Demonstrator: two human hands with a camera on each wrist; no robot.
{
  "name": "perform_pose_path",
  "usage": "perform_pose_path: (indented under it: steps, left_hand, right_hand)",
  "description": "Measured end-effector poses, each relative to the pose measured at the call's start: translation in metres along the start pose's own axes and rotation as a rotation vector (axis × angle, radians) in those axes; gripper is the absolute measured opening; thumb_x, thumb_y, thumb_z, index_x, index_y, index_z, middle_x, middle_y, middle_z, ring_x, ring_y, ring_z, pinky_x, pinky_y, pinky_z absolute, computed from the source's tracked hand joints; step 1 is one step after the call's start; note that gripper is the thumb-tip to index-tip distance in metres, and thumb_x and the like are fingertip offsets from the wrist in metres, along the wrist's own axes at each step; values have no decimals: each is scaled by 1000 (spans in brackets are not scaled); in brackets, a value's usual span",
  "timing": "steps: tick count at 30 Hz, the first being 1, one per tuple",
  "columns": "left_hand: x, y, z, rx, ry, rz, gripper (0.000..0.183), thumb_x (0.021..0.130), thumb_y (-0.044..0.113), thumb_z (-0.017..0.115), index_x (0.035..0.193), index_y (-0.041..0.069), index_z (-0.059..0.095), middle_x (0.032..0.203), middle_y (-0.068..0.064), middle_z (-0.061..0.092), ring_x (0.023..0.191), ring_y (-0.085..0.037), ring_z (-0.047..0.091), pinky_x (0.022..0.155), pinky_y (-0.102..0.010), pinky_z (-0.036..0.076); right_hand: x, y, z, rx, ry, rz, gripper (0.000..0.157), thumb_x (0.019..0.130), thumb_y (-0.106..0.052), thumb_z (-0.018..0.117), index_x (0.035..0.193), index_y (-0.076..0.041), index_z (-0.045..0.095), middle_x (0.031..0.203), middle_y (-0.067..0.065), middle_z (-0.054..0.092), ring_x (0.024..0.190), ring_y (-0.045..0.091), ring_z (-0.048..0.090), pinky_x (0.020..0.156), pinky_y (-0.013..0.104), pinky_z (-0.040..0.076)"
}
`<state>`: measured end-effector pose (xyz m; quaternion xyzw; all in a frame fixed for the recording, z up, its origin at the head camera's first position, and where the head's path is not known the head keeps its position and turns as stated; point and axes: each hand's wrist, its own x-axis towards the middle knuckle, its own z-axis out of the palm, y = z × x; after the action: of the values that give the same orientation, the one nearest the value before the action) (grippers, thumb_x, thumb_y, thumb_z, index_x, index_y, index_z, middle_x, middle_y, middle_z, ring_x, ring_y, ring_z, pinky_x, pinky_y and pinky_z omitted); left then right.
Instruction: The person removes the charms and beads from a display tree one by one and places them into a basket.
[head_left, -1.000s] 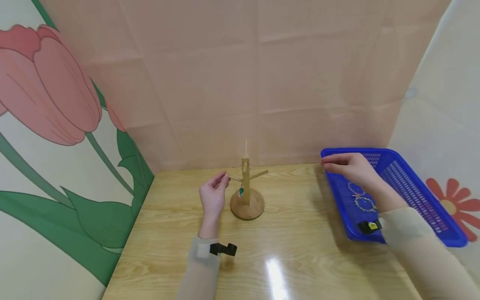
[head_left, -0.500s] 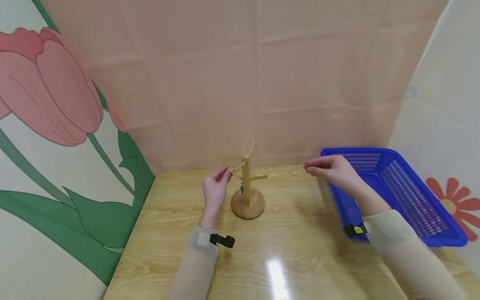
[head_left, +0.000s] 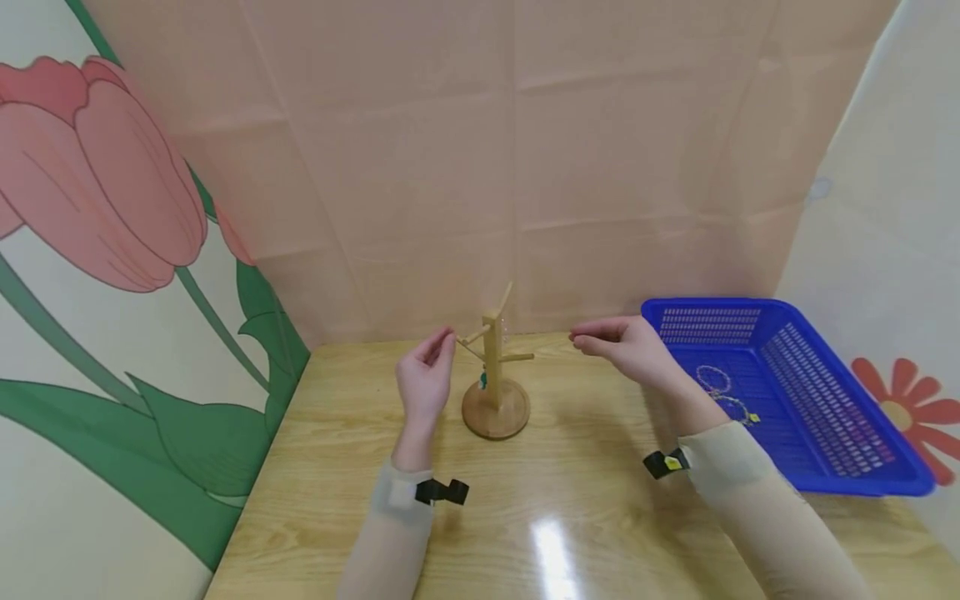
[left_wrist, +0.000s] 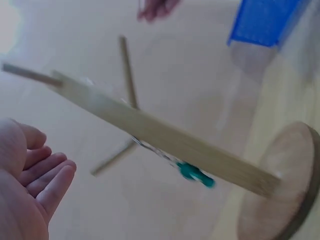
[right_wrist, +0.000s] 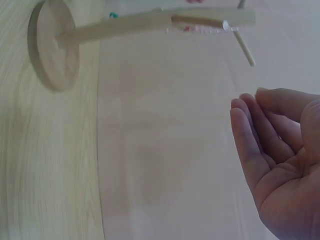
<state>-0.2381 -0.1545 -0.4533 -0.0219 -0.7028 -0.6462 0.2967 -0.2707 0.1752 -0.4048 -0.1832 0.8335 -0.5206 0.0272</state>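
A wooden peg stand (head_left: 492, 358) with a round base (head_left: 496, 421) stands upright on the table. My left hand (head_left: 422, 383) is beside its left pegs, thumb and fingers loosely bent; the left wrist view shows a gap between these fingers (left_wrist: 52, 180) and the pegs. My right hand (head_left: 633, 350) hovers right of the stand, fingers fairly straight and thumb tip near the index finger; the right wrist view shows nothing held in that hand (right_wrist: 285, 150). A bracelet with a green charm (left_wrist: 196, 174) hangs on a lower peg. Pinkish clear beads (right_wrist: 200, 30) hang near the top.
At the right of the table a blue plastic basket (head_left: 817, 392) holds a pale bracelet (head_left: 712, 379) and another with a yellow charm (head_left: 753, 418). A peach cloth (head_left: 420, 208) hangs behind the table, and a tulip-printed panel (head_left: 127, 333) flanks its left side.
The stand has turned, so its pegs point in other directions. My right hand has moved left from over the basket toward the stand. My left hand has stayed near the left pegs.
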Motion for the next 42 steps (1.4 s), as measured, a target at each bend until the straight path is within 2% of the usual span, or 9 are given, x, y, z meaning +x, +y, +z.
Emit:
perform_pose_path:
  steps: [4, 8, 18, 22, 26, 29, 36, 38, 42]
  left_hand:
    - [-6, 24, -3, 0, -17, 66, 21, 102, 13, 76, 116, -2, 79, 113, -15, 79, 103, -31, 78, 88, -25, 63]
    - [-11, 41, -5, -15, -44, 122, 21, 103, 15, 76, 115, -1, 80, 110, -12, 80, 101, -30, 79, 86, -25, 63]
    - [-20, 55, -4, -27, -76, 222, 22, 96, 9, 83, 113, -4, 81, 107, -13, 81, 95, -26, 80, 83, -29, 65]
    - [-20, 56, -3, -27, -86, 242, 22, 96, 10, 84, 113, -4, 81, 106, -12, 81, 93, -25, 80, 82, -31, 65]
    - [-19, 55, -1, -30, -92, 253, 22, 95, 9, 84, 112, -4, 81, 104, -12, 81, 90, -25, 80, 81, -31, 66]
    - [-19, 56, -1, -19, -95, 253, 21, 95, 7, 84, 111, -6, 81, 103, -12, 81, 90, -27, 80, 81, -28, 65]
    - [-20, 58, 2, -3, -86, 227, 18, 93, -3, 82, 109, -11, 79, 100, -21, 80, 89, -36, 79, 79, -18, 62]
    - [-21, 62, 3, 2, -82, 223, 17, 93, -5, 81, 108, -13, 78, 100, -23, 79, 88, -39, 79, 79, -17, 61]
    - [-26, 80, 3, 6, -80, 237, 15, 93, -7, 80, 106, -14, 78, 98, -24, 79, 87, -41, 79, 79, -17, 61]
  right_hand:
    - [11, -4, 20, 76, 8, -12, 37, 102, -26, 79, 128, 0, 76, 123, 15, 77, 106, 11, 73, 90, 20, 59]
    - [23, -8, 39, 135, 26, -20, 37, 101, -27, 80, 127, -1, 77, 121, 13, 78, 104, 12, 74, 89, 22, 60]
    - [40, -13, 76, 148, 63, -76, 31, 99, -28, 82, 121, -7, 81, 116, 7, 80, 106, 20, 74, 86, 24, 60]
    - [42, -13, 81, 149, 71, -75, 32, 100, -26, 81, 123, -3, 80, 117, 9, 80, 107, 22, 74, 86, 23, 59]
    - [44, -14, 83, 136, 64, -76, 32, 100, -27, 80, 123, -4, 80, 116, 7, 80, 107, 23, 74, 86, 26, 60]
    - [45, -15, 85, 135, 52, -86, 29, 100, -29, 80, 121, -9, 82, 115, 4, 80, 106, 21, 75, 86, 28, 61]
    - [48, -19, 87, 145, 31, -83, 30, 100, -33, 80, 120, -12, 82, 114, 3, 80, 107, 23, 74, 87, 32, 62]
    - [48, -20, 88, 142, 31, -79, 30, 100, -34, 80, 120, -12, 82, 114, 3, 80, 106, 22, 74, 87, 32, 62]
    - [49, -21, 89, 136, 34, -80, 31, 99, -32, 81, 120, -10, 82, 113, 4, 80, 105, 23, 75, 84, 30, 63]
